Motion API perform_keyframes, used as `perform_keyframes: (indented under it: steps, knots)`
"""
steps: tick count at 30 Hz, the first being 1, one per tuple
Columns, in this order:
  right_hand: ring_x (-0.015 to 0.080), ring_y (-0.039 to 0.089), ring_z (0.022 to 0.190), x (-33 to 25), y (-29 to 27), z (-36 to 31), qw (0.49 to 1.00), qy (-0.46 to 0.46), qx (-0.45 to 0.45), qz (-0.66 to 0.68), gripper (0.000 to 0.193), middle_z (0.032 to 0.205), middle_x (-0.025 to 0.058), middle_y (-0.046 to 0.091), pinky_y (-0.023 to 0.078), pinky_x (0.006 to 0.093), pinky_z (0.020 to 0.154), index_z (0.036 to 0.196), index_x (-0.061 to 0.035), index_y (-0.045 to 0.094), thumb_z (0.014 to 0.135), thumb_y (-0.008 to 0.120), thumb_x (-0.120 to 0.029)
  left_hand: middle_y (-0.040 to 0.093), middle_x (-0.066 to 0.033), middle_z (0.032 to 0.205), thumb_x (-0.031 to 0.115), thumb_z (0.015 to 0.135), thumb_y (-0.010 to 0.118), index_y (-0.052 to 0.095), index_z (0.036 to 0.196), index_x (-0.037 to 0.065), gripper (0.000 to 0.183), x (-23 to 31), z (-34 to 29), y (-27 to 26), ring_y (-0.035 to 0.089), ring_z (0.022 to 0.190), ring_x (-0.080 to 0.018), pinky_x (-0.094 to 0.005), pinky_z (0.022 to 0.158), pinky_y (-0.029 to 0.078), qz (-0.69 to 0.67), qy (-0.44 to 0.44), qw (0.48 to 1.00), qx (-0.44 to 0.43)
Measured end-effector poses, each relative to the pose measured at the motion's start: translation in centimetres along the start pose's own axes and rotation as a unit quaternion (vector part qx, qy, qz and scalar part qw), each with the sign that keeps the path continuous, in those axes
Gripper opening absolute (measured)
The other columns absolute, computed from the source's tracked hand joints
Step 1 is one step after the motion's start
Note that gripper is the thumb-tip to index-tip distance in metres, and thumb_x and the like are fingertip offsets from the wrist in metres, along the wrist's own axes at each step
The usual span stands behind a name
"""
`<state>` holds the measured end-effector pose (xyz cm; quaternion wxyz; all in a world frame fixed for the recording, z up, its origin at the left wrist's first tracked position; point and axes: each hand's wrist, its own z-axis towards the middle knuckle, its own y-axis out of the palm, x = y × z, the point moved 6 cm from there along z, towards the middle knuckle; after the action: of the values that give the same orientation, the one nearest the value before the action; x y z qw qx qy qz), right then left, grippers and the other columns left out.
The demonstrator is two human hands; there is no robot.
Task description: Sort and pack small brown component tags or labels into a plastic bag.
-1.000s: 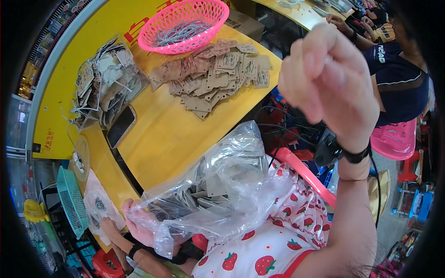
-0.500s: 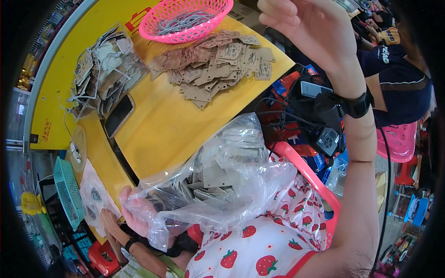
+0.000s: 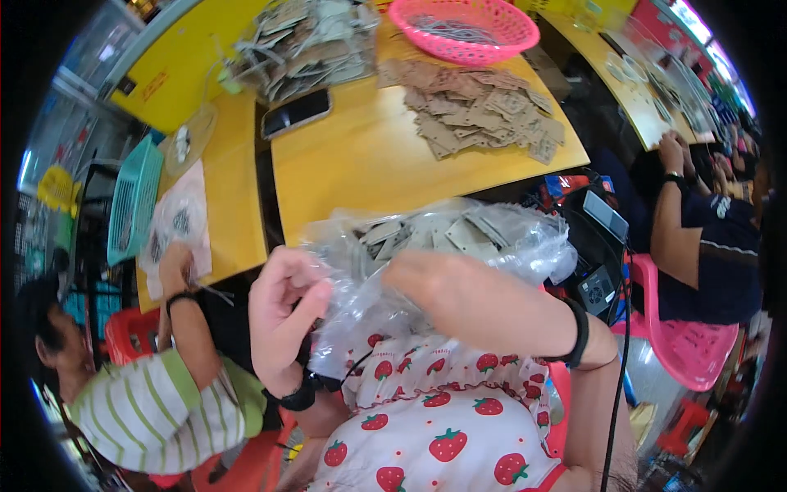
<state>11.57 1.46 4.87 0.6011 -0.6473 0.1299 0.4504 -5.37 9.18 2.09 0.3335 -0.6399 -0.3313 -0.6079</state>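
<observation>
A clear plastic bag (image 3: 545, 250) lies open in my lap against the table's near edge, full of flat grey card tags (image 3: 459, 234). My left hand (image 3: 285, 312) is at the bag's left side, fingers curled and thumb bent in, closed on the plastic edge. Over the bag's near side is my right hand (image 3: 434, 283), knuckles up and slightly blurred; its fingertips are hidden, so whether it grips anything does not show. Beyond the bag, a loose heap of brown card tags (image 3: 492, 115) covers the table's right part.
A pink basket (image 3: 520, 33) of grey cords stands behind the heap. A phone (image 3: 297, 113) lies near a bundle of strung tags (image 3: 311, 49). Left, a co-worker's hand (image 3: 176, 262) rests by a teal basket (image 3: 135, 197). Cables and a fan-cooled box (image 3: 597, 291) sit right.
My right hand has come down from high at the right to the bag's near side. My left hand stays by the bag's left edge. The view has shifted.
</observation>
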Motion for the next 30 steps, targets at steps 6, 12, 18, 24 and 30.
perform_keyframes:
  steps: [6, 12, 18, 24, 30]
  knots:
    - [0.0393, 0.057, 0.081, 1.8, 0.4, 0.1, 0.981, 0.011, 0.195, -0.006, 0.010, 0.088, 0.0190, 0.058, 0.046, 0.0452, 0.070, 0.087, 0.0015, 0.057, 0.077, 0.055, 0.004, 0.053, 0.0001, 0.085, 0.005, 0.088, 0.059, 0.050, 0.097, 0.001, 0.014, 1.4, -3.7, -0.6, 0.048, 0.071, -0.0051, -0.0192, 0.064, 0.038, -0.067, 0.018, 0.993, -0.090]
    - [0.0340, 0.062, 0.073, -0.1, 1.8, -2.7, 0.947, 0.230, 0.047, -0.219, 0.008, 0.079, 0.0161, 0.062, 0.048, 0.0398, 0.065, 0.082, 0.0008, 0.065, 0.077, 0.065, -0.005, 0.049, 0.0004, 0.088, 0.007, 0.089, 0.058, 0.050, 0.099, 0.001, 0.014, 1.3, -4.8, -1.4, 0.045, 0.079, -0.0054, -0.0196, 0.071, 0.036, -0.080, 0.038, 0.989, -0.115]
    - [0.0334, 0.063, 0.078, -1.4, 2.9, -1.5, 0.977, 0.103, 0.070, -0.172, 0.008, 0.082, 0.0161, 0.061, 0.050, 0.0414, 0.068, 0.083, 0.0007, 0.062, 0.076, 0.062, -0.004, 0.050, 0.0014, 0.091, 0.006, 0.091, 0.056, 0.049, 0.103, 0.002, 0.014, 2.5, -4.9, -1.2, 0.045, 0.081, -0.0037, -0.0188, 0.071, 0.035, -0.083, 0.028, 0.990, -0.114]
    - [0.0341, 0.061, 0.086, 3.6, 8.4, 3.8, 0.972, 0.008, 0.055, -0.227, 0.014, 0.086, 0.0164, 0.061, 0.050, 0.0417, 0.072, 0.089, 0.0019, 0.058, 0.075, 0.056, 0.000, 0.050, 0.0014, 0.096, 0.003, 0.092, 0.054, 0.049, 0.107, 0.001, 0.016, 2.4, -3.9, -0.3, 0.046, 0.085, -0.0033, -0.0187, 0.075, 0.037, -0.072, 0.023, 0.992, -0.106]
    - [0.0327, 0.062, 0.086, 3.8, 8.3, 5.5, 0.987, -0.074, 0.097, -0.102, 0.018, 0.094, 0.0140, 0.064, 0.050, 0.0409, 0.073, 0.094, -0.0057, 0.064, 0.077, 0.057, -0.005, 0.049, 0.0030, 0.091, 0.007, 0.093, 0.054, 0.048, 0.105, 0.001, 0.014, 1.8, -3.2, 0.6, 0.045, 0.081, -0.0019, -0.0166, 0.070, 0.036, -0.076, 0.048, 0.992, -0.092]
